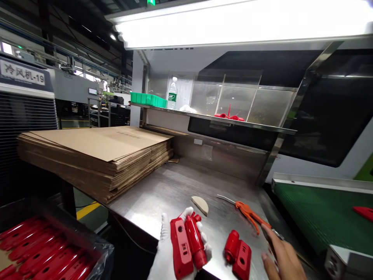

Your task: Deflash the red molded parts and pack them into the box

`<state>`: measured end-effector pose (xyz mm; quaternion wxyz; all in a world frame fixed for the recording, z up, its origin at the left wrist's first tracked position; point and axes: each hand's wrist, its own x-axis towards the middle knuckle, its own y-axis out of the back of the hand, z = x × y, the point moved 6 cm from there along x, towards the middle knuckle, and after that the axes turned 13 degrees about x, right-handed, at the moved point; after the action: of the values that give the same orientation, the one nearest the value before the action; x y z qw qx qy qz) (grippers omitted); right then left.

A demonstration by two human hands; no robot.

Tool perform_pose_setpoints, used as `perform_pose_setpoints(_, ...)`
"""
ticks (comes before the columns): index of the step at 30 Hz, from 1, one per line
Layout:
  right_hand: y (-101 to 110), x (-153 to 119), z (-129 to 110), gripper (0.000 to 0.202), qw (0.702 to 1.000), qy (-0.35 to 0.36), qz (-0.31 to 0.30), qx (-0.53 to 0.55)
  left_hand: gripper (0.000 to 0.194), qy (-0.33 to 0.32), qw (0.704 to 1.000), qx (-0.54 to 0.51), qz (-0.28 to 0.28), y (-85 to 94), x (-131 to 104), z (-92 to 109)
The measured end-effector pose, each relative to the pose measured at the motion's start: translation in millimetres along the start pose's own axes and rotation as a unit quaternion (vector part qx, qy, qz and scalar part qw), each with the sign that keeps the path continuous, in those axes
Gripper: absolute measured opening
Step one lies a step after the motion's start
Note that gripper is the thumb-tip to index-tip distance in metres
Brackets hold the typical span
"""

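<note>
Red molded parts [196, 241] sit in your gloved left hand [164, 256], fingers curled round them, needing a steady hold. Your bare right hand [284, 254] parts its fingers beside the orange blow gun [247, 212], contact unclear; another red pair [242, 258] lies on the steel workbench [166, 190].

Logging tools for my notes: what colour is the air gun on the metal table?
The air gun is orange; it shows best in the head view.

Gleams as smooth metal on the tabletop [171, 186], looks matt and papery on the cardboard stack [96, 144], shines as glossy plastic on the red parts [196, 241].
</note>
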<state>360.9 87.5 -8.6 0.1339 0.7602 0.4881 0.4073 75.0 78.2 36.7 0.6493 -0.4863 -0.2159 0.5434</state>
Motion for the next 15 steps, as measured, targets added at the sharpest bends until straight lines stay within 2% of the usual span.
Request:
perform_pose_setpoints(2,5.6,16.4,36.4,0.064,0.995,-0.015,-0.049,-0.089,0.085,-0.023,0.998,0.049,0.014,-1.4,-3.8,0.9)
perform_pose_setpoints(4,3.1,21.8,54.9,0.066,0.991,-0.035,-0.074,-0.11,0.076,-0.046,0.994,0.098,0.012,-2.2,-5.1,-0.9)
perform_pose_setpoints(6,-5.0,19.5,55.1,0.063,0.989,-0.04,-0.083,-0.115,0.068,-0.058,0.991,0.121,-0.013,-3.4,-3.8,-5.1)
perform_pose_setpoints(9,-11.4,15.4,40.8,0.063,0.988,-0.043,-0.083,-0.126,0.062,-0.06,0.986,0.15,-0.036,-2.5,0.4,-9.4)
perform_pose_setpoints(12,1.9,24.2,31.3,0.055,0.985,-0.064,-0.066,-0.146,0.062,-0.065,0.976,0.199,-0.058,-2.5,2.2,-8.7)
perform_pose_setpoints(15,17.3,53.8,33.8,0.05,0.978,-0.098,-0.053,-0.179,0.065,-0.057,0.967,0.237,-0.079,-1.4,0.3,-10.1)
